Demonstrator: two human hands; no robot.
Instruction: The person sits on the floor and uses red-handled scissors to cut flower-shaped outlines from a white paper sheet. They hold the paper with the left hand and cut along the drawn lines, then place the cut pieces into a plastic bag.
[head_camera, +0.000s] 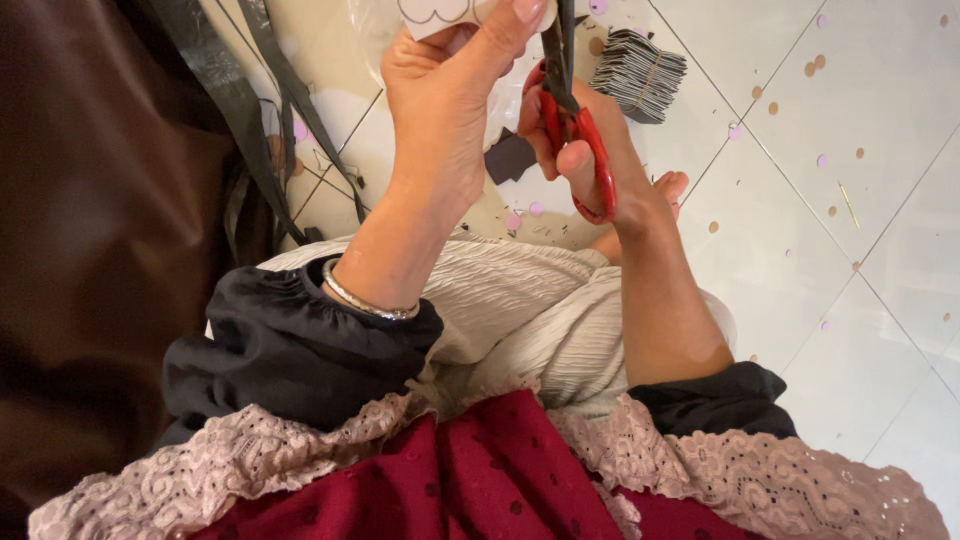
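Above the cream pleated cloth (520, 300) on our lap, our left hand (445, 110) pinched a small white paper piece (435, 12) between thumb and fingers, right at the top edge of view. Just beside that paper, our right hand (590, 150) had its fingers closed through the red scissors (575, 130), whose dark blades pointed up toward it. Beyond the scissors, 1 bundle of dark cut pieces (640, 72) lay on the white tiled floor (850, 250) amid scattered confetti dots.

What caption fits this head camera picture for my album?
Left hand holds a white card while the right hand cuts with red scissors.
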